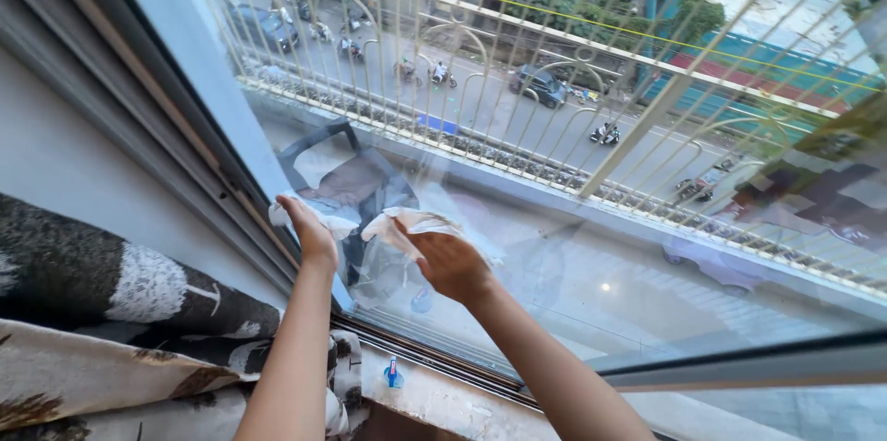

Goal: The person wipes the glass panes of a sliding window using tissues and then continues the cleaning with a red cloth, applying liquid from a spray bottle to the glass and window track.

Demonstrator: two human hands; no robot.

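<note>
Two hands press against the window pane (591, 247). The left hand (309, 230) pins a white cloth (337, 224) by the frame (176, 141), fingers together. The right hand (448, 261) flattens a crumpled white cloth (407, 219) on the glass, fingers closed over it. A patterned curtain (102, 312) hangs at far left.

The left hand (309, 230) and the right hand (450, 261) are pressing a white cloth (399, 224) flat against the window glass (591, 275). A patterned curtain (111, 321) is hanging at the left. A small blue object (394, 374) is resting on the sill (453, 404) below the hands.
</note>
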